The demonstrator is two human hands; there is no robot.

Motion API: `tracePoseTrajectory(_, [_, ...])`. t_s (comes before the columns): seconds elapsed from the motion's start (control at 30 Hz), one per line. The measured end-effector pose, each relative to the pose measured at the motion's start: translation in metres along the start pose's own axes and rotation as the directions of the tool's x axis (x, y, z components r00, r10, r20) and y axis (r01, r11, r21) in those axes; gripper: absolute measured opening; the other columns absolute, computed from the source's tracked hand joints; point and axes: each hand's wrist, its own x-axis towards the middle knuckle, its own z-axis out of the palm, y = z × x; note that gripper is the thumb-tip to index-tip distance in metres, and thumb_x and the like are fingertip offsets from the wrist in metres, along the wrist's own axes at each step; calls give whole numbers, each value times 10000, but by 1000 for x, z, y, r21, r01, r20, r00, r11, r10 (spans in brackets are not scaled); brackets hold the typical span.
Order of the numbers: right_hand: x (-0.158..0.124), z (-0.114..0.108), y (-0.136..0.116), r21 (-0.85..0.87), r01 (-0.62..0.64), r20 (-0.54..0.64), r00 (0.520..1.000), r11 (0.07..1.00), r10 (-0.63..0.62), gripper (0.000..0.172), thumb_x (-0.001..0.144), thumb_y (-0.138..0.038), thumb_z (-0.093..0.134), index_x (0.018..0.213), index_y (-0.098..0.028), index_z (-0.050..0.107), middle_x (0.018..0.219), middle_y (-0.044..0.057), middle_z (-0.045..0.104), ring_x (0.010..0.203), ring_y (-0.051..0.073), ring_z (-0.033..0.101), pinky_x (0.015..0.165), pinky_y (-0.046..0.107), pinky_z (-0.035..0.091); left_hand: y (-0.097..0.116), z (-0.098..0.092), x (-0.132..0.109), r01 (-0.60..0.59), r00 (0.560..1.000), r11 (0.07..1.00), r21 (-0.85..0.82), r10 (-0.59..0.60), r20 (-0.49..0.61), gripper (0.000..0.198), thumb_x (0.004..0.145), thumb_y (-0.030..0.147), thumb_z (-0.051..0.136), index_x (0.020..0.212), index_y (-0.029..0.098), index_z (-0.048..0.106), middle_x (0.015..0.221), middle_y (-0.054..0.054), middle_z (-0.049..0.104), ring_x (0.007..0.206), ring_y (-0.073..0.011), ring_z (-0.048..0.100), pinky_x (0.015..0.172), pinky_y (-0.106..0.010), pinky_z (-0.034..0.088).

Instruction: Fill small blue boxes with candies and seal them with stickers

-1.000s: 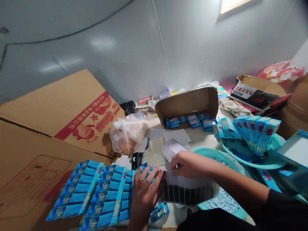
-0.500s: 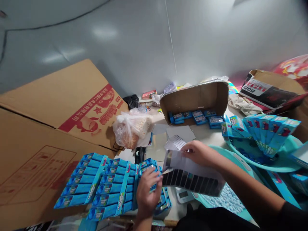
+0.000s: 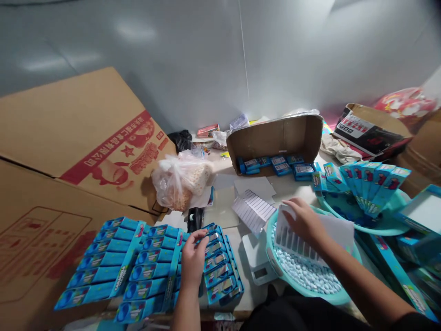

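Observation:
In my right hand is a thin sheet of stickers with a row of pale strips, gripped at its upper left part over a turquoise basin. Pale blue candies fill that basin, partly hidden by the sheet and arm. Thumb and fingers of my left hand are pinched together beside a group of small blue boxes with clear windows. Whatever lies between those fingertips is too small to make out. Left of this hand stand more rows of blue boxes.
A large cardboard carton rises at the left. Farther back are a plastic bag of snacks and an open carton holding blue packs. Another striped sheet and a white scale lie midway. A second basin holds fanned blue boxes.
My right hand has moved right with the sticker sheet, now tilted over the candies. My left hand has shifted left, and the small white piece seen at its fingertips no longer shows.

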Motion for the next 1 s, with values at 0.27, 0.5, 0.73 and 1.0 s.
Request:
tracePoseTrajectory(0.27, [28,47,-139,446,423,322,746,789,-582,440,863,-237,685,1295,-225,606,1069,91,668,925,221,639,784,292,489,19,-3,-32,-26,952,999,45,11,305,197,777,304,599,895,194,710,1014,-69,713,1002,-253,642,952,-379,479])
tracePoseTrajectory(0.5, [19,84,-155,644,219,289,818,733,-498,87,868,-185,687,898,-169,767,755,41,685,629,122,585,611,212,418,19,-17,-51,66,967,997,-45,-52,251,392,828,331,580,1206,226,581,1167,-90,670,1099,-238,629,981,-375,464])
tracePoseTrajectory(0.73, [19,86,-172,799,-124,319,917,588,-240,124,784,-245,684,837,-176,774,736,46,711,633,148,582,606,251,426,7,-9,-52,125,991,941,-315,-131,3,465,747,366,654,1161,190,536,1069,-93,698,1016,-229,664,957,-394,490])
tracePoseTrajectory(1.0, [14,86,-193,838,-544,542,839,38,55,324,598,-382,874,759,-144,726,665,8,652,582,100,523,562,226,384,11,15,-52,263,965,852,-453,-237,116,476,661,501,768,979,161,671,963,-94,726,912,-240,698,855,-380,549])
